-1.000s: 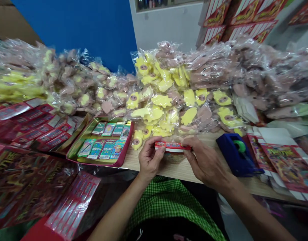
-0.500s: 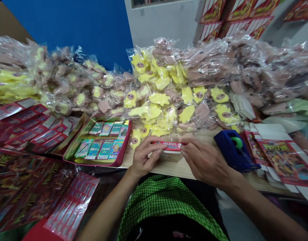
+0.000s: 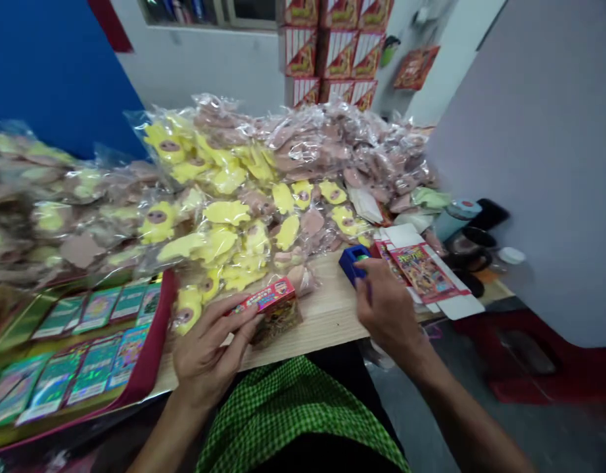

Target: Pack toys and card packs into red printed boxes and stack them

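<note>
My left hand [image 3: 209,351] grips a small red printed box [image 3: 269,303] at the near edge of the wooden table [image 3: 327,312], fingers curled round its left end. My right hand [image 3: 386,305] has reached right to the blue tape dispenser [image 3: 355,261] and rests on it with fingers bent; what they pinch is hidden. Just behind the box lie clear bags of yellow and pink soft toys [image 3: 224,217].
A red-rimmed tray of green card packs [image 3: 86,341] sits at the left. Flat printed box blanks [image 3: 424,272] lie right of the dispenser, with a cup and dark lids [image 3: 468,246] beyond. Red cartons [image 3: 332,52] are stacked at the back wall. A grey wall [image 3: 544,144] stands right.
My right hand let go of the red box and moved right onto the tape dispenser. My left hand keeps the box. The view swung right.
</note>
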Tool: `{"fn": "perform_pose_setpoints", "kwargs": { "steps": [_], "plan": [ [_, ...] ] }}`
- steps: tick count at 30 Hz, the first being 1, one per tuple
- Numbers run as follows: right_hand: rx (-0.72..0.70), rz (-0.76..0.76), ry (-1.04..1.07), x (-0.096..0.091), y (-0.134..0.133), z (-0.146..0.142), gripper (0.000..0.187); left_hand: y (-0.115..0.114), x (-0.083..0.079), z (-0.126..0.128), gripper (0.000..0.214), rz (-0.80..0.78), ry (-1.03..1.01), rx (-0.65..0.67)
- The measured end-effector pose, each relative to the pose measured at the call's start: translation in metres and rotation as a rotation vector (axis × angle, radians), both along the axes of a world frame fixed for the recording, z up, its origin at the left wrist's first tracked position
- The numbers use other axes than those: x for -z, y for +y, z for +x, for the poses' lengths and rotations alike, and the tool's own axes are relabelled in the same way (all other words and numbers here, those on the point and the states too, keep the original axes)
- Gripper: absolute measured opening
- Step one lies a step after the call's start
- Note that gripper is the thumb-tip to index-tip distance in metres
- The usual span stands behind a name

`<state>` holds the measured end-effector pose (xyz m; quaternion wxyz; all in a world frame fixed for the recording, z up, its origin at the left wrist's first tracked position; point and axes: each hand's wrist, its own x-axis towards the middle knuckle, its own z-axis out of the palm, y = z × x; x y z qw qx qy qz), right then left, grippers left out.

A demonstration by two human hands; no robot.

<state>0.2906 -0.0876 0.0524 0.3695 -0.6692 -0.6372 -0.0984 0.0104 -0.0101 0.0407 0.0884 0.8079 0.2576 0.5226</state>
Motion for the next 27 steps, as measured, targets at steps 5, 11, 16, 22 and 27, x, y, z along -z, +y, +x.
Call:
{"fn": "perform_pose_setpoints", "kwargs": {
  "steps": [5, 11, 16, 22, 27],
  "plan": [
    [0.431, -0.252, 0.376, 0.032, -0.029, 0.051, 0.028, 0.005, 0.006, 0.017, 0.023, 0.042, 0.017, -0.008],
    [0.294, -0.299, 0.668, 0.050, -0.011, 0.057, 0.034, 0.008, 0.002, 0.024, 0.023, 0.021, 0.010, 0.007],
    [0.229, -0.451, 0.896, 0.038, 0.011, 0.068, 0.012, 0.005, 0.000, 0.024, 0.023, 0.031, 0.013, 0.028],
    [0.209, -0.355, 1.001, 0.035, 0.008, 0.061, 0.015, 0.000, -0.003, 0.023, 0.020, 0.006, 0.051, 0.041],
    [0.259, -0.277, 0.941, 0.056, -0.010, 0.053, 0.026, 0.000, -0.002, 0.024, 0.018, 0.037, 0.057, 0.030]
  ]
}}
